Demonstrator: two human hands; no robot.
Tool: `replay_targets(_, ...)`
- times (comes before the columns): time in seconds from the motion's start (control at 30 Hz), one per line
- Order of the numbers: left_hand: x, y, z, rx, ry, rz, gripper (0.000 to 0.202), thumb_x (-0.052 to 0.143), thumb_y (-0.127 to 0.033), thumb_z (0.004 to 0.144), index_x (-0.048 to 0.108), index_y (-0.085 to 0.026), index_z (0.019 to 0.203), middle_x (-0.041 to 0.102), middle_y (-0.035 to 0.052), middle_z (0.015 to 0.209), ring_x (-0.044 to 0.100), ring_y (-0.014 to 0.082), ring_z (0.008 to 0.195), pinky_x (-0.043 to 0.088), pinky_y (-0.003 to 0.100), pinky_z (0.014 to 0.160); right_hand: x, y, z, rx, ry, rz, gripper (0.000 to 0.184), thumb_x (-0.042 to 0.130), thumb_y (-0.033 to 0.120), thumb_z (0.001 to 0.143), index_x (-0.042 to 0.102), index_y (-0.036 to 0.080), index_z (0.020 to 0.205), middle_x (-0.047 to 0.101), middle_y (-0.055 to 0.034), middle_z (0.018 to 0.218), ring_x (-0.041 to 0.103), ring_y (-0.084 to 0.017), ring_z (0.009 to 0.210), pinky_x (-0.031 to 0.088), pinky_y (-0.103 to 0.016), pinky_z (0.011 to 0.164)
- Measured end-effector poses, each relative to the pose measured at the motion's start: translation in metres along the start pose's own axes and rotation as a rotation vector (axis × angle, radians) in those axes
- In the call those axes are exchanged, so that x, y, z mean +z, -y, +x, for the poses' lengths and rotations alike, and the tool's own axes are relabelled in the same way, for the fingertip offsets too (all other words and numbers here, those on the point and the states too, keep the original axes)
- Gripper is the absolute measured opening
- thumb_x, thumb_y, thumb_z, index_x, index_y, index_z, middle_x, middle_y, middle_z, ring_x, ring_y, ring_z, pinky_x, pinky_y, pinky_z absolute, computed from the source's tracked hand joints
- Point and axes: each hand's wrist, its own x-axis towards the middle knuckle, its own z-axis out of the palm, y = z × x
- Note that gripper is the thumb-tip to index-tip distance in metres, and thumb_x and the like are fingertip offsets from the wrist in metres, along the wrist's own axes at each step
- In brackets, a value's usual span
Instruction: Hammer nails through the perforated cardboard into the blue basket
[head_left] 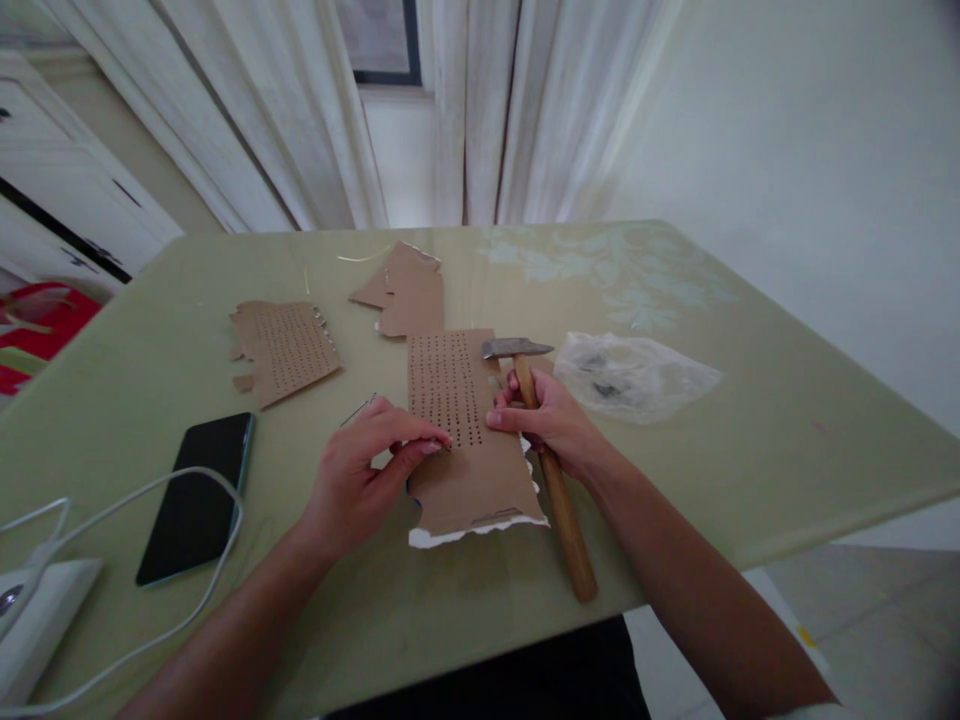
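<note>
A torn strip of brown cardboard with rows of small punched holes lies on the green table in front of me. My left hand is pinched at the strip's left edge, fingertips pressed together on something too small to make out. My right hand is wrapped round the wooden handle of a hammer, index finger touching the strip's right edge. The hammer's steel head rests just right of the strip's top.
Another punched cardboard piece and a plain torn piece lie further back. A black phone and a white cable with a white device are at the left. A clear plastic bag lies at the right.
</note>
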Motion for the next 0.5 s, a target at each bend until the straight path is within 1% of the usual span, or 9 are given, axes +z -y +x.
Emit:
replay_targets(0.1,0.001,-0.003,0.0,-0.011,0.016,0.021,0.014,0.068,-0.022,0.103,0.08,-0.029,0.101,0.082,-0.0016,0.09,0.068,0.0163,0.076,0.051,0.032,0.068,0.0,0.0,0.0,-0.001,0.001,-0.012,0.062,0.103,0.035,0.06,0.05,0.024,0.091,0.068,0.0057,0.082,0.047,-0.006,0.048,0.03,-0.018,0.034)
replay_targets(0.17,0.003,-0.006,0.001,-0.018,0.014,0.035,0.013,0.068,-0.023,0.103,0.08,-0.027,0.099,0.082,-0.001,0.089,0.068,0.0161,0.074,0.051,0.032,0.068,0.0,0.0,0.0,-0.003,-0.002,-0.018,0.061,0.103,0.04,0.061,0.051,0.024,0.089,0.065,0.0074,0.074,0.043,-0.005,0.044,0.027,-0.018,0.033)
replay_targets(0.2,0.004,-0.007,0.002,-0.019,0.008,0.04,0.012,0.069,-0.023,0.102,0.079,-0.027,0.098,0.082,-0.0009,0.089,0.069,0.0161,0.073,0.052,0.032,0.07,-0.001,0.0,0.0,-0.005,0.003,-0.02,0.058,0.101,0.046,0.066,0.053,0.024,0.088,0.06,0.009,0.067,0.039,-0.005,0.042,0.024,-0.018,0.033)
replay_targets(0.27,0.006,-0.009,0.003,-0.019,-0.013,0.041,0.011,0.069,-0.024,0.102,0.079,-0.025,0.096,0.083,-0.0008,0.088,0.071,0.0166,0.074,0.054,0.033,0.075,-0.002,0.001,0.0,-0.03,0.014,-0.003,0.051,0.088,0.062,0.08,0.055,0.023,0.087,0.049,0.0109,0.056,0.03,-0.004,0.036,0.02,-0.018,0.032)
replay_targets(0.3,0.007,-0.009,0.003,-0.022,-0.026,0.037,0.011,0.069,-0.025,0.101,0.079,-0.025,0.095,0.083,-0.0005,0.088,0.072,0.0171,0.075,0.054,0.034,0.076,-0.004,0.003,-0.001,-0.053,0.013,0.012,0.051,0.081,0.067,0.086,0.056,0.023,0.086,0.048,0.0105,0.056,0.028,-0.004,0.035,0.019,-0.019,0.032)
replay_targets(0.33,0.008,-0.008,0.004,-0.025,-0.038,0.031,0.011,0.07,-0.026,0.101,0.079,-0.025,0.095,0.084,-0.0002,0.088,0.073,0.0176,0.076,0.055,0.034,0.077,-0.006,0.005,-0.002,-0.081,0.007,0.025,0.051,0.076,0.071,0.089,0.057,0.023,0.087,0.05,0.0095,0.058,0.027,-0.004,0.035,0.019,-0.019,0.031)
replay_targets(0.4,0.009,-0.006,0.004,-0.017,-0.05,0.015,0.012,0.071,-0.027,0.101,0.08,-0.025,0.094,0.084,0.0005,0.088,0.073,0.0183,0.076,0.055,0.034,0.077,-0.01,0.016,-0.008,-0.136,-0.018,0.005,0.052,0.073,0.072,0.09,0.057,0.023,0.09,0.056,0.0075,0.067,0.028,-0.004,0.035,0.018,-0.021,0.031)
replay_targets(0.47,0.011,-0.004,0.004,0.003,-0.046,0.002,0.012,0.071,-0.027,0.1,0.081,-0.024,0.094,0.084,0.0012,0.088,0.072,0.0181,0.076,0.055,0.033,0.076,-0.013,0.033,-0.021,-0.171,-0.02,-0.128,0.048,0.069,0.07,0.094,0.057,0.024,0.093,0.052,0.0085,0.066,0.03,-0.005,0.035,0.018,-0.022,0.033)
replay_targets(0.5,0.011,-0.003,0.004,0.013,-0.043,-0.003,0.011,0.072,-0.026,0.1,0.081,-0.024,0.094,0.084,0.0015,0.089,0.072,0.018,0.076,0.055,0.033,0.075,-0.013,0.043,-0.029,-0.186,-0.002,-0.245,0.046,0.064,0.069,0.098,0.056,0.024,0.094,0.049,0.0088,0.064,0.032,-0.007,0.037,0.02,-0.023,0.035)
